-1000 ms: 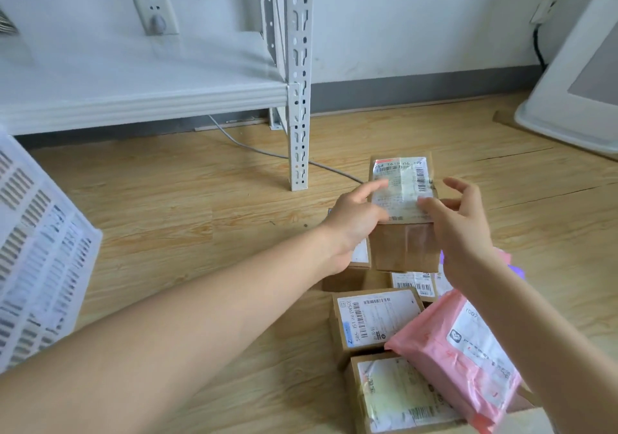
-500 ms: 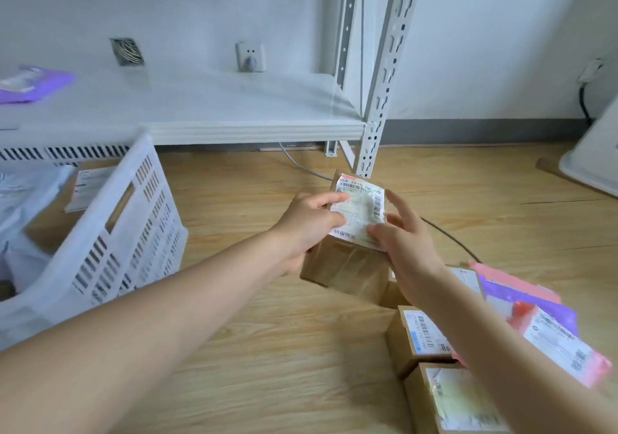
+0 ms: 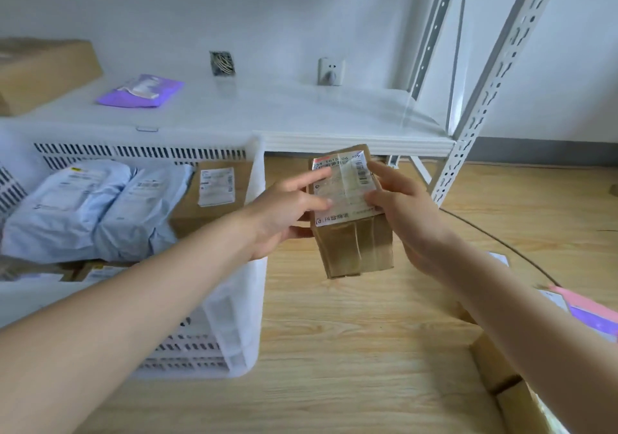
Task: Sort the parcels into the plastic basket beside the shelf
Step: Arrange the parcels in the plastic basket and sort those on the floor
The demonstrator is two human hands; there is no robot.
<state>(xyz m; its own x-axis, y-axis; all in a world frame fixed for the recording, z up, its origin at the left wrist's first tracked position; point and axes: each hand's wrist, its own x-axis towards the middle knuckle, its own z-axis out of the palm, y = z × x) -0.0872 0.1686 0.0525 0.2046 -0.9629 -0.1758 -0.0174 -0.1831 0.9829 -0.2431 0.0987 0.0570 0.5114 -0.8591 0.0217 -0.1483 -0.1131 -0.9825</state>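
The wooden floor (image 3: 351, 350) carries a white plastic basket (image 3: 240, 333) at left and cardboard boxes (image 3: 501, 366) at lower right, while the white shelf (image 3: 301, 112) behind holds a purple mailer (image 3: 142, 90) and a cardboard box (image 3: 43, 72).

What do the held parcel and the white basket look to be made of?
The held parcel: brown cardboard, matte, with glossy clear tape strips and a white paper label. The white basket: apparently moulded plastic, smooth and slightly translucent, with slotted walls.
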